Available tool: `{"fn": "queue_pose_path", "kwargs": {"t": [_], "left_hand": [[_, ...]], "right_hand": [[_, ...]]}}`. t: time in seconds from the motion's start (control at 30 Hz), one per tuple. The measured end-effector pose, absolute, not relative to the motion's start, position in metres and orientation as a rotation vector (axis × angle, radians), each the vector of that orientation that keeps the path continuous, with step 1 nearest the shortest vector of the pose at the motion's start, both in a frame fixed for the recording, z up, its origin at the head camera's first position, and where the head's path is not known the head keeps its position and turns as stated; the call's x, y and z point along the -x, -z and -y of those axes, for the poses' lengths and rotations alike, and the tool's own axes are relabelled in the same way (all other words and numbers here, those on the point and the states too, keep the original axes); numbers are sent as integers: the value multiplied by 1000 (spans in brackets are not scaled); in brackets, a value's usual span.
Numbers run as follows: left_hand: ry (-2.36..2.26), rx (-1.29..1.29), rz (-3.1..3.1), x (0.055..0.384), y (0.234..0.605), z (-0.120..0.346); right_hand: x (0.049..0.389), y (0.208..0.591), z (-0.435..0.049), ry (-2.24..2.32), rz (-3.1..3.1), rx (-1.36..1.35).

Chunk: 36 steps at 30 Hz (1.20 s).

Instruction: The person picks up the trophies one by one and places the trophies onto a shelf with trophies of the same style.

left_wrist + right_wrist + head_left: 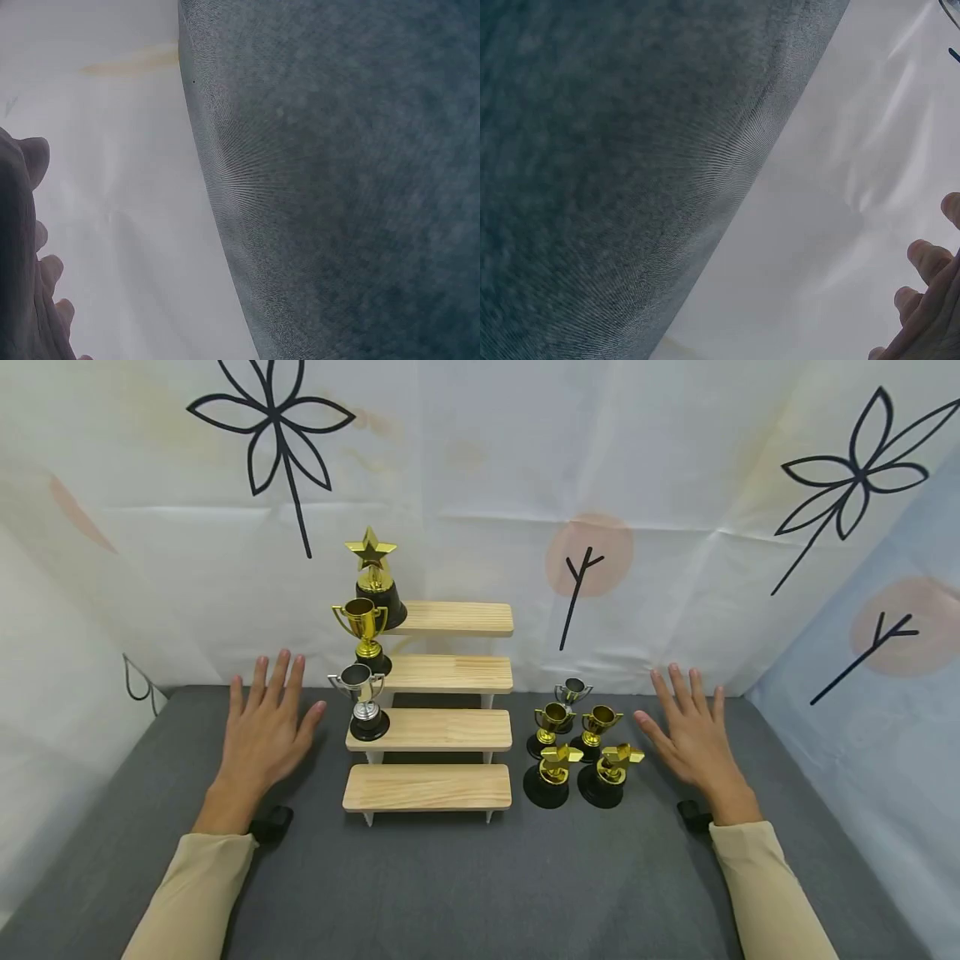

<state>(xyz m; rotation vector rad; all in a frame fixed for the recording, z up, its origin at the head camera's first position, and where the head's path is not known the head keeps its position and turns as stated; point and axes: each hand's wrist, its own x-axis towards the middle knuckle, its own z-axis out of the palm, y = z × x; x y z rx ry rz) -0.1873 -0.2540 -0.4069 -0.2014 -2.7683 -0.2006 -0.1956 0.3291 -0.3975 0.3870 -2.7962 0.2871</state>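
Observation:
In the head view my left hand (264, 735) lies spread over the grey table, left of a stepped wooden stand (450, 727). My right hand (693, 743), fingers also spread, lies to the right of a small group of trophies. Neither hand holds anything. On the stand's left side, a gold star trophy (373, 577) tops the highest step, a gold cup trophy (365, 631) stands one step lower, and a silver cup trophy (364, 697) on the step below that. The lowest step (427, 787) is bare. Each wrist view shows part of its hand at the frame's edge.
Right of the stand are a small silver cup (573, 691), two gold cups (551, 718) and two gold-topped trophies (551, 772) on black bases. A white printed cloth (480, 460) hangs behind the table (465, 885). A dark cord (137, 685) hangs at the left.

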Motion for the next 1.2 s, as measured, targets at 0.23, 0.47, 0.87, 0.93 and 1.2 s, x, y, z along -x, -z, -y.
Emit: {"fn": "queue_pose_path", "kwargs": {"t": [0.23,0.47,0.87,0.93,1.2], "left_hand": [[218,189,2786,186,406,255],[294,209,2737,184,408,256],[316,230,2629,183,407,249],[316,229,2634,182,407,249],[347,213,2713,180,407,248]], "right_hand": [[196,399,-330,-305,2784,-390],[196,402,-329,-358,2726,-427],[192,402,-328,-343,2702,-406],[191,402,-327,-337,2727,-382],[189,400,-325,-320,2816,-315]]}}
